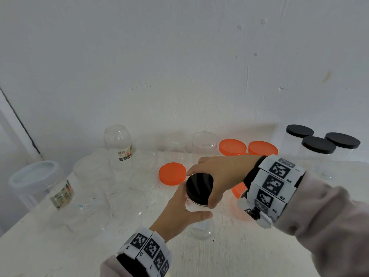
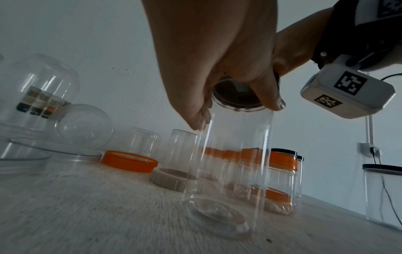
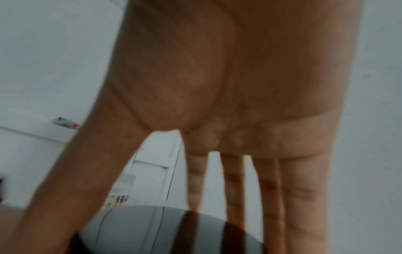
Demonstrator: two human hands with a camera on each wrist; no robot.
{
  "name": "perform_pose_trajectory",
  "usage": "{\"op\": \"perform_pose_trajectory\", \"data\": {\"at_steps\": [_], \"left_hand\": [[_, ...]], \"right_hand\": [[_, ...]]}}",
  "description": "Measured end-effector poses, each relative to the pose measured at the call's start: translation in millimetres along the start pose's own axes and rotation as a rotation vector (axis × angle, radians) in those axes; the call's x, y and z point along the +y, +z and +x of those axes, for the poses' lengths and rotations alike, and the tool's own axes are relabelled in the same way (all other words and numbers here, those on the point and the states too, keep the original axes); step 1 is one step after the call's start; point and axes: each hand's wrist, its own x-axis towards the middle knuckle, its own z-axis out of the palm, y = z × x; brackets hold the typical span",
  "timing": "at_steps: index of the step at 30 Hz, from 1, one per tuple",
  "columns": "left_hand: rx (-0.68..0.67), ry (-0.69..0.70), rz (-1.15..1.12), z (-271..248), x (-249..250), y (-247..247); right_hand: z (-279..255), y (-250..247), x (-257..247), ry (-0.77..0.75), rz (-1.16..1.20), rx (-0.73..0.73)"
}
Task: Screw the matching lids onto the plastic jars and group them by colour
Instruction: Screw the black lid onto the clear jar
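While the left hand [image 1: 175,214] wraps curled fingers and thumb round the clear jar [image 2: 228,171] standing at lower centre of the head view, the right hand [image 1: 221,176] reaches over it, fingers spread, thumb and fingertips clasping the black lid [image 1: 199,188] on its mouth.

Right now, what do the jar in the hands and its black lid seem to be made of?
The jar looks like thin clear plastic: the orange lids behind show through its wall. Its black lid seems glossy hard plastic, with streaky reflections on top. Neither is certain from looks alone.
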Motion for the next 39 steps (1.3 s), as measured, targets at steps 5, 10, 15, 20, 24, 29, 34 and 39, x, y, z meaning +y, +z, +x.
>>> {"op": "perform_pose_trajectory", "data": {"at_steps": [5, 10, 15, 20, 24, 29, 34, 39], "left_hand": [[-0.001, 0.008, 0.001, -1, 0, 2], [-0.001, 0.009, 0.014, -2, 0, 1], [0.007, 0.012, 0.002, -2, 2, 1], [0.01, 0.027, 0.01, -3, 2, 3], [0.014, 0.02, 0.028, -3, 2, 3], [0.009, 0.023, 0.033, -3, 3, 2], [0.013, 0.005, 0.006, -1, 1, 3], [0.017, 0.002, 0.002, -2, 1, 3]], "right_hand": [[-1, -1, 0, -0.042, -0.02, 0.043], [5, 9, -4, 0.057, -0.083, 0.153], [2, 3, -4, 0.071, -0.066, 0.038], [-1, -3, -7, -0.031, -0.066, -0.004], [2, 3, -6, 0.004, -0.097, 0.094], [8, 14, -7, 0.064, -0.105, 0.231], [0, 0, -3, 0.024, -0.054, -0.041], [2, 3, -4, 0.027, -0.076, 0.095]]}}
